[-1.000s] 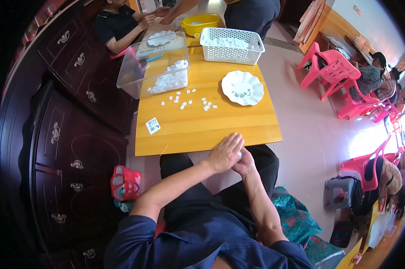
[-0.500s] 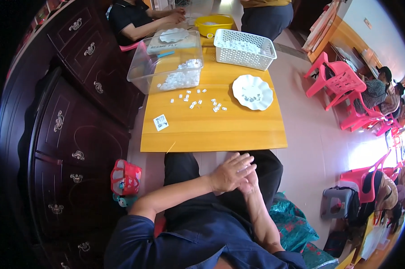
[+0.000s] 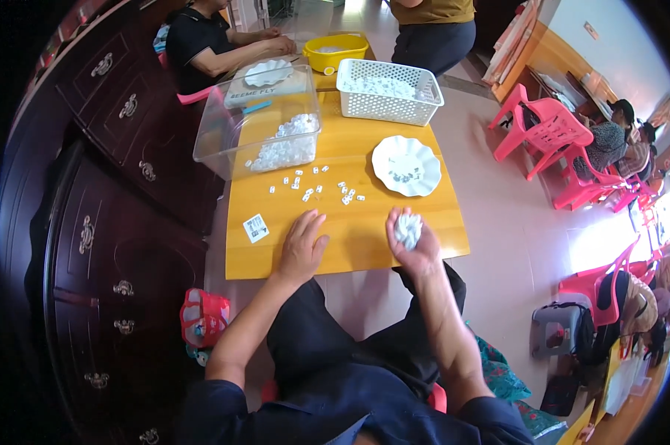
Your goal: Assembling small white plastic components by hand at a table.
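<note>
My right hand is palm up over the near right part of the table, with a whitish, twisted lump resting in the palm against the curled fingers. Its material cannot be told. Over the table's near edge is my left hand, back upward, fingers stretched out and nothing visible in it. Small white pieces with dark marks lie scattered beyond my hands. A white scalloped plate holding small grey bits sits past my right hand. Left of my left hand lies a square printed card.
A clear plastic bin of small translucent white pieces stands at the far left of the table. Beside it is a white perforated basket; behind is a yellow tub. Dark drawers flank the left. Two people are beyond the table.
My hands, pressed together over my lap before, have parted and moved forward to the table. The whitish lump now shows in my right palm. The view has shifted slightly.
</note>
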The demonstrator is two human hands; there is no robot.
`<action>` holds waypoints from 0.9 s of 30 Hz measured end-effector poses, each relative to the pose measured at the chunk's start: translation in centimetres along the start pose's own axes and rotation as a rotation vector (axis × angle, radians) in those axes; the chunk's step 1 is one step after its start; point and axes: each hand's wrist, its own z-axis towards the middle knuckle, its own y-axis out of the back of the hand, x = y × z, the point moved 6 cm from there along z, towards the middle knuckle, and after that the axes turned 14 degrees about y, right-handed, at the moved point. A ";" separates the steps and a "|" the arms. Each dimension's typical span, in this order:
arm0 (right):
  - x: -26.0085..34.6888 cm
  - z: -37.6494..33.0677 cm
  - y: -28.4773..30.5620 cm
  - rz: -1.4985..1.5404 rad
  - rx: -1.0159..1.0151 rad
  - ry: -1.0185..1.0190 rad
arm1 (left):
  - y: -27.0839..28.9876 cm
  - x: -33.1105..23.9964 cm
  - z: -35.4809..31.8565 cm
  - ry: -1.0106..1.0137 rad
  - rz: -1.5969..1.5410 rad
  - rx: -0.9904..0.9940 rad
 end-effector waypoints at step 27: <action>1.6 10.6 -12.3 -1.516 0.408 1.226 | -1.4 3.1 5.9 0.111 0.469 0.153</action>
